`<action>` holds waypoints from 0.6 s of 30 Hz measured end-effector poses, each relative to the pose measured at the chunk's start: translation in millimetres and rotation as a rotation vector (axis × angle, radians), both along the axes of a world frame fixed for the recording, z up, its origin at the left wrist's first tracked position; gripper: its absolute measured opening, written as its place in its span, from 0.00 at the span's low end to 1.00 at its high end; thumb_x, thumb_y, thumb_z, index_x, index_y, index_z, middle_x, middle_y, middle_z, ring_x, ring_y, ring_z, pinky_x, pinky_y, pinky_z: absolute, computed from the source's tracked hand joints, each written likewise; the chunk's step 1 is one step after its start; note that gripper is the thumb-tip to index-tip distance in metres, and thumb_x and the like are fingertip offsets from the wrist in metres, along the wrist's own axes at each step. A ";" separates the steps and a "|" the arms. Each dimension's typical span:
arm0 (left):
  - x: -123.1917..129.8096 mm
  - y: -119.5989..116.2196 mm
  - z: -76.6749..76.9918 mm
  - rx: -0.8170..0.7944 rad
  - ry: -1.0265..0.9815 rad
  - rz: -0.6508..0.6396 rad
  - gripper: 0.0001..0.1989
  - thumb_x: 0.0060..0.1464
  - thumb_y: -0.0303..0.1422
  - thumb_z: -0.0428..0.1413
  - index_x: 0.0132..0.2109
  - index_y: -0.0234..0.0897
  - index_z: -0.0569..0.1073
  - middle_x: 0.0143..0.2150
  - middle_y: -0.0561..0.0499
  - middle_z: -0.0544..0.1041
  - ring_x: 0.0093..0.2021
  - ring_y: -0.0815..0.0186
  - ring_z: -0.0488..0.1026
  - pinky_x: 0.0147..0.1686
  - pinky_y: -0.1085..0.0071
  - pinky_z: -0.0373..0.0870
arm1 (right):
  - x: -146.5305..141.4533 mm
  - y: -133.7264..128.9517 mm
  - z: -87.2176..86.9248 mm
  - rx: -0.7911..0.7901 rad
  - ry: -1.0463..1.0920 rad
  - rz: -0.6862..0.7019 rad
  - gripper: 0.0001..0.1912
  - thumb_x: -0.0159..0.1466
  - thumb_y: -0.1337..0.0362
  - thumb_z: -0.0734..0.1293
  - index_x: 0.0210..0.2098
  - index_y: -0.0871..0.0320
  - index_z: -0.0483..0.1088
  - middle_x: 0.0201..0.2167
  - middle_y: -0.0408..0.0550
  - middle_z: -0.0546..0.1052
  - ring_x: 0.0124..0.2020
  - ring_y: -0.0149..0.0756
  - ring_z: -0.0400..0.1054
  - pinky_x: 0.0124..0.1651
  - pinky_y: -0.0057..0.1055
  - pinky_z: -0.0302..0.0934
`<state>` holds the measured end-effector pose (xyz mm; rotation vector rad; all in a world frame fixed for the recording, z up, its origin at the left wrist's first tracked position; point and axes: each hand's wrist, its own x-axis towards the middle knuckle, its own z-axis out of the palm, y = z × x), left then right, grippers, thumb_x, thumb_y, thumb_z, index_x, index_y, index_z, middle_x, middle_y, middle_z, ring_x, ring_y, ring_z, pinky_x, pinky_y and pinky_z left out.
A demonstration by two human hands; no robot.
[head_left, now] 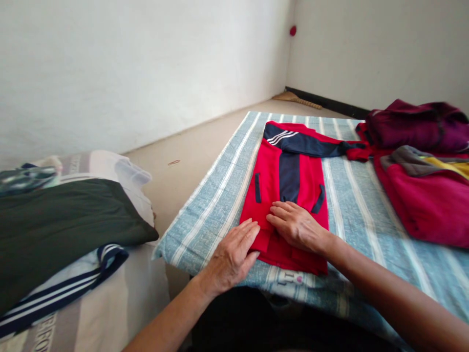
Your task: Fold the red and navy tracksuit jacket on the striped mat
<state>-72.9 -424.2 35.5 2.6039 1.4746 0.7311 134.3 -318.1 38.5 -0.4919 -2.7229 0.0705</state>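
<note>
A red jacket point(269, 181) with navy panels and white stripes on its shoulder lies folded lengthwise on the striped blue cloth point(223, 176). One sleeve point(315, 145) stretches out to the right. My left hand point(234, 252) rests at the jacket's near left edge, fingers extended over the fabric and thumb apart. On the lower middle of the jacket lies my right hand point(295, 225), palm down, its fingers stretched toward the left hand; the thumb is hidden. Neither hand appears to grip the fabric.
At the right, a folded maroon garment point(414, 129) lies behind a folded red garment point(428, 200) with grey and yellow parts. Dark green clothing point(73, 215) and a navy-striped garment point(73, 283) are heaped at the left. A broom point(296, 99) lies on the floor by the wall.
</note>
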 end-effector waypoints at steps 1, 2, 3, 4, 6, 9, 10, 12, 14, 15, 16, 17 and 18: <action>-1.0 0.0 -1.3 0.003 -0.015 0.007 0.29 0.56 0.27 0.52 0.64 0.34 0.55 0.58 0.38 0.69 0.60 0.54 0.64 0.56 0.55 0.67 | -1.1 -1.7 1.4 0.013 0.001 0.011 0.10 0.68 0.69 0.56 0.39 0.61 0.68 0.42 0.55 0.72 0.51 0.42 0.62 0.51 0.41 0.60; -2.0 -0.1 -2.7 0.005 -0.030 0.016 0.31 0.56 0.27 0.52 0.65 0.34 0.54 0.58 0.38 0.68 0.60 0.54 0.64 0.56 0.55 0.67 | -2.4 -3.4 2.5 0.025 0.004 0.024 0.09 0.68 0.69 0.56 0.39 0.61 0.68 0.42 0.55 0.72 0.51 0.43 0.63 0.51 0.41 0.60; -3.1 -0.3 -4.0 0.003 -0.045 0.025 0.32 0.55 0.27 0.53 0.65 0.33 0.52 0.59 0.38 0.67 0.60 0.55 0.64 0.57 0.56 0.67 | -4.0 -5.0 3.2 0.035 0.011 0.039 0.10 0.68 0.69 0.56 0.39 0.61 0.68 0.42 0.55 0.72 0.50 0.43 0.63 0.51 0.41 0.59; -4.1 -0.5 -5.2 -0.002 -0.060 0.032 0.33 0.55 0.27 0.54 0.66 0.33 0.51 0.60 0.38 0.67 0.60 0.55 0.64 0.57 0.57 0.67 | -5.7 -6.4 3.4 0.041 0.019 0.053 0.10 0.68 0.69 0.56 0.40 0.61 0.68 0.42 0.55 0.72 0.50 0.43 0.63 0.51 0.41 0.59; -5.4 -0.8 -6.6 -0.016 -0.083 0.044 0.35 0.55 0.27 0.54 0.66 0.33 0.49 0.61 0.37 0.65 0.60 0.56 0.64 0.57 0.58 0.67 | -9.5 -8.2 3.1 0.043 0.036 0.075 0.10 0.68 0.69 0.56 0.40 0.62 0.68 0.41 0.55 0.72 0.49 0.42 0.64 0.50 0.41 0.60; -4.3 -0.8 -7.5 -0.013 -0.101 0.068 0.36 0.55 0.26 0.54 0.67 0.33 0.48 0.61 0.37 0.65 0.60 0.56 0.64 0.57 0.58 0.67 | -14.4 -8.0 2.6 0.007 0.053 0.085 0.10 0.67 0.70 0.55 0.40 0.62 0.67 0.40 0.54 0.73 0.45 0.40 0.65 0.48 0.39 0.61; -2.9 -0.7 -7.9 -0.002 -0.105 0.079 0.36 0.55 0.26 0.54 0.67 0.33 0.48 0.61 0.37 0.65 0.60 0.56 0.64 0.57 0.58 0.67 | -15.6 -7.3 3.0 -0.019 0.057 0.086 0.11 0.67 0.71 0.55 0.39 0.61 0.67 0.39 0.54 0.73 0.43 0.39 0.66 0.47 0.38 0.61; 1.2 -0.4 -9.7 0.038 -0.112 0.110 0.36 0.55 0.26 0.54 0.67 0.33 0.48 0.61 0.37 0.65 0.60 0.56 0.64 0.57 0.58 0.67 | -17.1 -5.4 4.4 -0.079 0.071 0.085 0.10 0.66 0.72 0.55 0.38 0.61 0.67 0.37 0.52 0.73 0.40 0.36 0.66 0.46 0.36 0.61; 6.2 0.6 -12.9 0.093 -0.115 0.164 0.36 0.55 0.25 0.53 0.67 0.33 0.48 0.60 0.36 0.65 0.60 0.55 0.64 0.57 0.57 0.67 | -18.0 -3.4 6.3 -0.127 0.093 0.084 0.09 0.64 0.73 0.56 0.37 0.61 0.67 0.36 0.51 0.73 0.39 0.35 0.66 0.46 0.34 0.61; 8.5 1.5 -14.9 0.122 -0.116 0.204 0.35 0.54 0.24 0.53 0.66 0.32 0.48 0.59 0.36 0.65 0.60 0.55 0.64 0.57 0.56 0.67 | -18.3 -2.5 7.1 -0.141 0.105 0.084 0.09 0.64 0.73 0.56 0.37 0.61 0.67 0.36 0.51 0.73 0.39 0.35 0.66 0.46 0.34 0.61; 10.5 2.5 -17.1 0.148 -0.114 0.247 0.35 0.53 0.24 0.53 0.66 0.32 0.50 0.59 0.36 0.66 0.60 0.54 0.64 0.57 0.56 0.67 | -18.6 -1.8 7.9 -0.148 0.115 0.085 0.09 0.64 0.73 0.56 0.36 0.61 0.67 0.36 0.51 0.73 0.39 0.35 0.66 0.46 0.34 0.61; 11.9 3.7 -19.2 0.168 -0.111 0.289 0.33 0.53 0.23 0.53 0.65 0.31 0.52 0.58 0.35 0.66 0.59 0.53 0.64 0.57 0.55 0.67 | -18.8 -1.2 8.4 -0.151 0.120 0.087 0.09 0.63 0.73 0.56 0.36 0.61 0.67 0.36 0.51 0.73 0.39 0.35 0.66 0.46 0.34 0.61; 12.7 5.0 -21.3 0.184 -0.105 0.324 0.32 0.52 0.23 0.52 0.63 0.31 0.55 0.57 0.35 0.67 0.59 0.53 0.65 0.56 0.55 0.67 | -19.0 -0.7 8.9 -0.152 0.121 0.091 0.08 0.63 0.73 0.57 0.36 0.61 0.67 0.36 0.51 0.73 0.39 0.35 0.66 0.46 0.34 0.60</action>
